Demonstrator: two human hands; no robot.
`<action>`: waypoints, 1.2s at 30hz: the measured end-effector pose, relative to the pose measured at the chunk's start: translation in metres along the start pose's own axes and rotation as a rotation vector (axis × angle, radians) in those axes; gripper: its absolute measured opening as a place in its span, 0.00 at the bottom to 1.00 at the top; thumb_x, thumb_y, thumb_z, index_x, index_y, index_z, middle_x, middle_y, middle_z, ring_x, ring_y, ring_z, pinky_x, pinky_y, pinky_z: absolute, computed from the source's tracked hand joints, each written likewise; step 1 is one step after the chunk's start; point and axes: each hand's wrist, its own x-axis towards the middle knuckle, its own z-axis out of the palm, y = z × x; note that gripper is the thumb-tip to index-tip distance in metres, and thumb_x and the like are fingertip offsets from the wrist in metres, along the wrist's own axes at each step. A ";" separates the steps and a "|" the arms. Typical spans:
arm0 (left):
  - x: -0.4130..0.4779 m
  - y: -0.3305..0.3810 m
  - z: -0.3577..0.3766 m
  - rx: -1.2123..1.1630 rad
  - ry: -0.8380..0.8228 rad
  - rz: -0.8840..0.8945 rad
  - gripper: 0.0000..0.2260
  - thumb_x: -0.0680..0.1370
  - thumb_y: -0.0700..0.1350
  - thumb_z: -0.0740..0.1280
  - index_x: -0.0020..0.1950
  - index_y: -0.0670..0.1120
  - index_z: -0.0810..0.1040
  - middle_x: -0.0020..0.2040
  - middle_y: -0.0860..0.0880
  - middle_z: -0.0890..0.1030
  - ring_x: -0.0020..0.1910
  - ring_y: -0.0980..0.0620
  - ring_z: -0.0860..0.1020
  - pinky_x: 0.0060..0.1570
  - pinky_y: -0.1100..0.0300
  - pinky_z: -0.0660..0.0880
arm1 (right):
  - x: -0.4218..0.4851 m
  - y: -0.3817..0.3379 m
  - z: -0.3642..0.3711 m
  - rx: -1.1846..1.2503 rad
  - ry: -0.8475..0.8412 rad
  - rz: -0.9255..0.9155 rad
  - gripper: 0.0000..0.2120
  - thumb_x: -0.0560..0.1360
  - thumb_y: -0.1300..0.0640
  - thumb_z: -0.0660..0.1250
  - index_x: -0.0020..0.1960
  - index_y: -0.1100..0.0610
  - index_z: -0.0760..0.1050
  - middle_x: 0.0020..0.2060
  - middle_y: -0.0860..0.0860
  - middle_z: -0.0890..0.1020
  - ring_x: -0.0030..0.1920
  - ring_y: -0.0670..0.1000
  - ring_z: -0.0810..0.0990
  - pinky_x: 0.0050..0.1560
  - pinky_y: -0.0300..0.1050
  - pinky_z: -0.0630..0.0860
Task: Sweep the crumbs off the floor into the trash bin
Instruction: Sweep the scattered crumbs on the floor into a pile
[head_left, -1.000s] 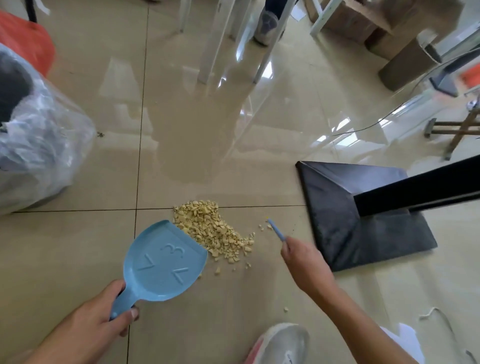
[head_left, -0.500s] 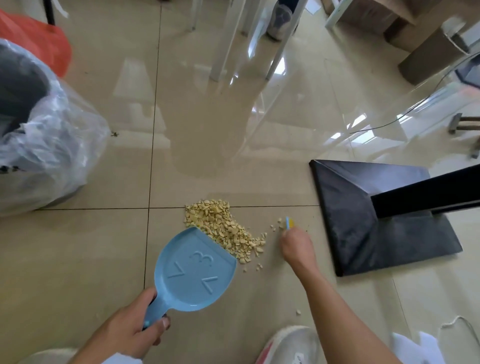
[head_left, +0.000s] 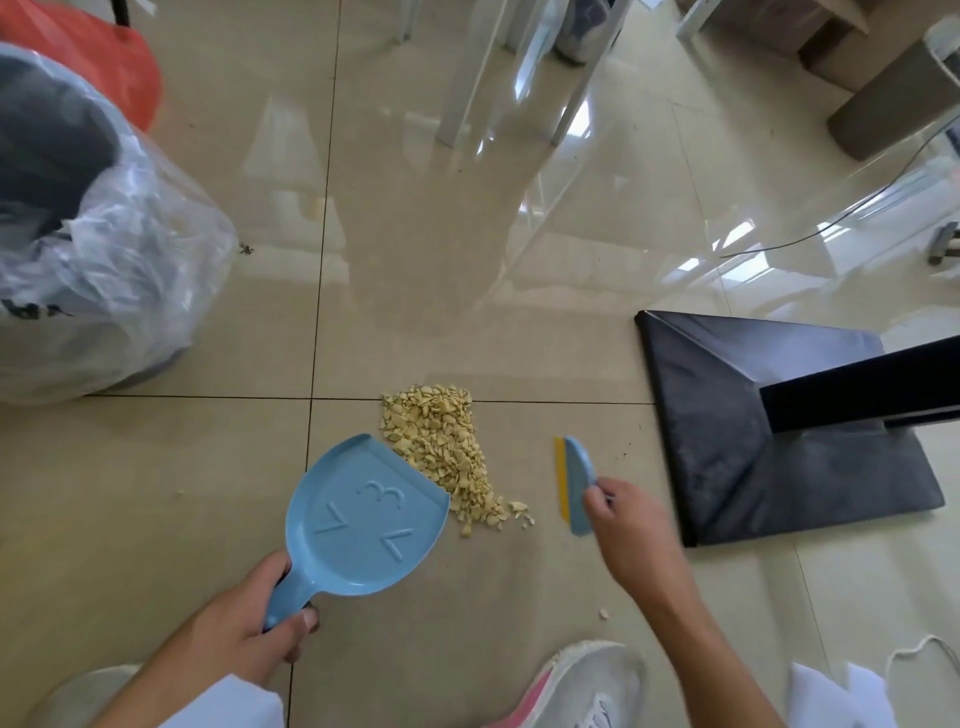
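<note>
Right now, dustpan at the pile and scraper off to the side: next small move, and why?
Probably draw the scraper in the right hand leftward across the floor, pushing the crumbs toward the dustpan. The pan's open edge already sits against the pile's left side, held by the left hand, while the scraper stands clear to the right with a bare gap between. A stray crumb lies nearer the shoe.

A flat black metal stand base (head_left: 769, 447) with a black square post (head_left: 862, 387) sits right on the glossy beige tiled floor. Farther back: white table legs (head_left: 470, 73), brown cardboard boxes (head_left: 883, 93), a thin cable (head_left: 831, 218). A white-and-pink sneaker (head_left: 582, 686) shows at the bottom edge.
</note>
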 end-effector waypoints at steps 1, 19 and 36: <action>0.000 0.001 0.000 0.008 0.006 0.005 0.10 0.78 0.48 0.68 0.55 0.60 0.71 0.42 0.56 0.87 0.37 0.64 0.81 0.46 0.64 0.77 | -0.002 0.022 -0.008 -0.032 0.026 0.074 0.17 0.77 0.57 0.61 0.30 0.58 0.66 0.24 0.52 0.73 0.28 0.53 0.71 0.31 0.49 0.66; 0.010 -0.011 0.010 0.047 -0.034 0.025 0.09 0.77 0.48 0.69 0.54 0.57 0.72 0.41 0.55 0.87 0.34 0.62 0.82 0.45 0.63 0.79 | -0.023 -0.044 0.069 0.044 -0.131 0.193 0.14 0.82 0.56 0.55 0.46 0.59 0.77 0.42 0.56 0.80 0.49 0.60 0.82 0.42 0.46 0.74; 0.005 -0.044 -0.034 0.141 0.074 -0.065 0.08 0.78 0.48 0.66 0.56 0.56 0.72 0.43 0.49 0.82 0.43 0.49 0.79 0.41 0.59 0.73 | 0.003 0.019 0.028 -0.232 -0.028 0.238 0.14 0.80 0.60 0.55 0.40 0.61 0.74 0.36 0.59 0.81 0.39 0.61 0.79 0.38 0.49 0.72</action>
